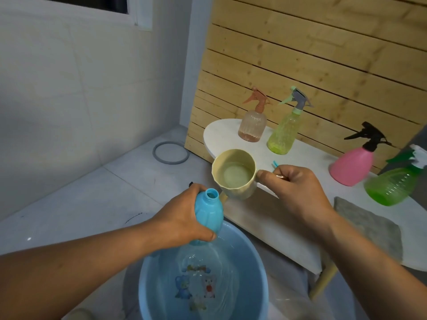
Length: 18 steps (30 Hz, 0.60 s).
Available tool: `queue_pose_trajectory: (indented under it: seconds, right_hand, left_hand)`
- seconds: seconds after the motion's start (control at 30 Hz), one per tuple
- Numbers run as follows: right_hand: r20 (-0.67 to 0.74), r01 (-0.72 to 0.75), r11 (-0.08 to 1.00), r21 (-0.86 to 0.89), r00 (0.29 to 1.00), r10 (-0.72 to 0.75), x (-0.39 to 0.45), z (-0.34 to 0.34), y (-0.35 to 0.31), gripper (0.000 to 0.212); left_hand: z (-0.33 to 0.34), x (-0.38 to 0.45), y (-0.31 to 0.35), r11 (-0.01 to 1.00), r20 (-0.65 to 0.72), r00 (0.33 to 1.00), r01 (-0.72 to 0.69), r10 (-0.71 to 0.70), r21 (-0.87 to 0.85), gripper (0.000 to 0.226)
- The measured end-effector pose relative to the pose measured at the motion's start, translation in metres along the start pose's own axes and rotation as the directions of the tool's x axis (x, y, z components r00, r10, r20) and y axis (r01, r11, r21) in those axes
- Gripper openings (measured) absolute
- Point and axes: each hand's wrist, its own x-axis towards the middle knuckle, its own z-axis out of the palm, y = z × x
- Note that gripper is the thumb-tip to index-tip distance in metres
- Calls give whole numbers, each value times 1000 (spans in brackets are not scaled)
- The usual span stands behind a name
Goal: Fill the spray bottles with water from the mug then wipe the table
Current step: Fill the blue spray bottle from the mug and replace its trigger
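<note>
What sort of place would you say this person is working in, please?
Probably a tiled utility corner or balcony at home: pale floor tiles, a water basin on the floor, and spray bottles on a small white table.

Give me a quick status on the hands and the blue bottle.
Left hand grips uncapped blue bottle over basin. Right hand holds water-filled mug upright beside its mouth. Nothing between them.

5 spray bottles [252,125], 1 mug [234,174], 1 basin [150,285]

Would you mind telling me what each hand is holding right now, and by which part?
The left hand grips the uncapped blue bottle around its body, over the basin. The right hand holds the water-filled mug by its handle.
</note>
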Motion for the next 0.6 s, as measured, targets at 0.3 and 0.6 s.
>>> queue_pose_trajectory:
  seconds: [0.3, 0.6]
  right_hand:
    - [11, 60, 997, -44, 998, -60, -6, 0, 0, 48]
    - [0, 77, 993, -93, 997, -77, -10, 1, -1, 46]
  left_hand:
    - [2, -1, -2, 1000, -6, 1000, -11, 11, 7, 89]
    - [3, -2, -2, 1000, -6, 1000, -13, 13, 21, 91]
